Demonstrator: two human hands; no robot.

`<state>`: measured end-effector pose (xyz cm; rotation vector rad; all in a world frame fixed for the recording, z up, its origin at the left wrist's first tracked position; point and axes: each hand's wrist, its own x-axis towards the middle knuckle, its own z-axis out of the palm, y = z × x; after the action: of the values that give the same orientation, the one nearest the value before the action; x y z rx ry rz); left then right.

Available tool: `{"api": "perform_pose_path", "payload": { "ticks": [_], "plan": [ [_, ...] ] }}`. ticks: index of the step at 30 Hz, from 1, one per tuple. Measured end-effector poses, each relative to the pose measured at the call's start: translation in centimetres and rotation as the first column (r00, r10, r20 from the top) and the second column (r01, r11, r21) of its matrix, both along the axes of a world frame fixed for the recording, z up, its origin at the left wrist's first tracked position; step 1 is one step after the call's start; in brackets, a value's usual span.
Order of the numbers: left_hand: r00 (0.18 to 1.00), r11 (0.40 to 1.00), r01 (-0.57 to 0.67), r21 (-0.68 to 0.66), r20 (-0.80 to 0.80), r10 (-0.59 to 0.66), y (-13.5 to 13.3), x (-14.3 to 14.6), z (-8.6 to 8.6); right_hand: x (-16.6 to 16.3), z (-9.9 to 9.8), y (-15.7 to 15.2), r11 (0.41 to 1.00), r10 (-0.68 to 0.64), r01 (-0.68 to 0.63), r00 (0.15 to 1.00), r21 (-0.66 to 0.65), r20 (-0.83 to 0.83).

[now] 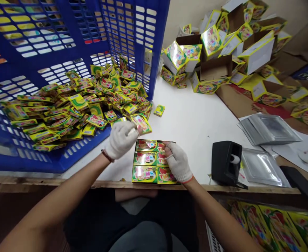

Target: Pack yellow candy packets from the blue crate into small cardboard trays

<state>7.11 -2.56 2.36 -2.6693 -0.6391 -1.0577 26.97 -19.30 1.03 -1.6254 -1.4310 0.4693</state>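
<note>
My left hand (121,139), in a white glove with bare fingertips, pinches a small yellow-and-green candy box (142,123) just above the table. Below and to its right lies an open display box (133,175) at the table's front edge, with rows of small green candy boxes (144,158) lying flat in two columns. My right hand (178,161), gloved the same way, rests over the right column. Its fingers are bent together at the upper right candy box; whether they grip it is hidden.
A tipped blue plastic basket (64,162) spills a heap of candy boxes (90,101) on the left. One loose candy box (159,110) lies beside it. At right stand a black tape dispenser (226,162), clear plastic trays (268,129) and a pile of open cartons (214,71).
</note>
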Motion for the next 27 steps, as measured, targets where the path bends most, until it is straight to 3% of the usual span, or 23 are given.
{"api": "perform_pose_path", "payload": {
  "ticks": [2,4,6,8,9,11,13,14,15,17,20,23,25,27],
  "plan": [
    [0.985,0.984,0.162,0.069,0.047,-0.166,-3.8,1.4,0.0,-0.4,1.3,0.7,0.998,-0.008,-0.011,0.962,-0.066,-0.274],
    [0.958,0.961,0.269,0.070,0.080,-0.274,-6.7,2.5,-0.4,0.1,2.1,1.4,0.994,0.001,-0.042,0.918,-0.097,-0.397],
    [0.948,0.958,0.283,-0.052,0.165,-0.271,-8.3,3.2,-0.9,1.6,2.4,1.8,0.993,-0.007,-0.040,0.916,-0.109,-0.400],
    [0.945,0.923,0.232,-0.308,0.295,-0.140,-8.9,3.7,-1.2,3.2,2.3,1.8,0.992,-0.024,-0.024,0.929,-0.126,-0.368],
    [0.935,0.859,0.221,-0.462,0.350,-0.053,-9.0,4.0,-1.2,3.9,2.2,1.7,0.992,-0.039,-0.007,0.935,-0.127,-0.351],
    [0.912,0.632,0.280,-0.723,0.406,0.061,-8.9,4.8,-0.6,4.4,2.1,1.5,0.993,-0.097,0.071,0.945,-0.094,-0.313],
    [0.905,0.373,0.377,-0.848,0.423,0.049,-8.8,6.1,0.5,4.1,2.1,1.3,0.986,-0.165,0.164,0.949,-0.028,-0.267],
    [0.906,0.285,0.397,-0.872,0.422,0.030,-8.6,6.7,1.1,3.7,2.1,1.2,0.981,-0.187,0.192,0.953,-0.001,-0.239],
    [0.912,0.246,0.393,-0.886,0.410,0.022,-8.4,7.3,1.6,3.4,2.0,1.0,0.980,-0.193,0.200,0.959,0.017,-0.209],
    [0.937,0.298,0.328,-0.897,0.349,0.019,-7.8,8.3,2.2,3.3,1.9,0.6,0.979,-0.187,0.197,0.968,0.045,-0.168],
    [0.983,0.502,0.180,-0.846,0.141,-0.115,-6.2,9.0,2.1,4.7,1.2,-0.3,0.963,-0.232,0.252,0.955,0.099,-0.183],
    [0.941,0.707,0.019,-0.707,-0.226,-0.252,-4.5,9.9,0.9,6.9,-0.1,-0.7,0.941,-0.295,0.318,0.938,0.115,-0.182],
    [0.885,0.807,-0.063,-0.587,-0.408,-0.227,-3.9,10.5,0.0,7.8,-1.1,-0.4,0.959,-0.262,0.271,0.960,0.085,-0.103],
    [0.871,0.855,-0.105,-0.508,-0.462,-0.168,-3.8,11.0,-0.7,8.0,-2.2,0.4,0.985,-0.165,0.164,0.986,0.043,0.021]
  ]
}}
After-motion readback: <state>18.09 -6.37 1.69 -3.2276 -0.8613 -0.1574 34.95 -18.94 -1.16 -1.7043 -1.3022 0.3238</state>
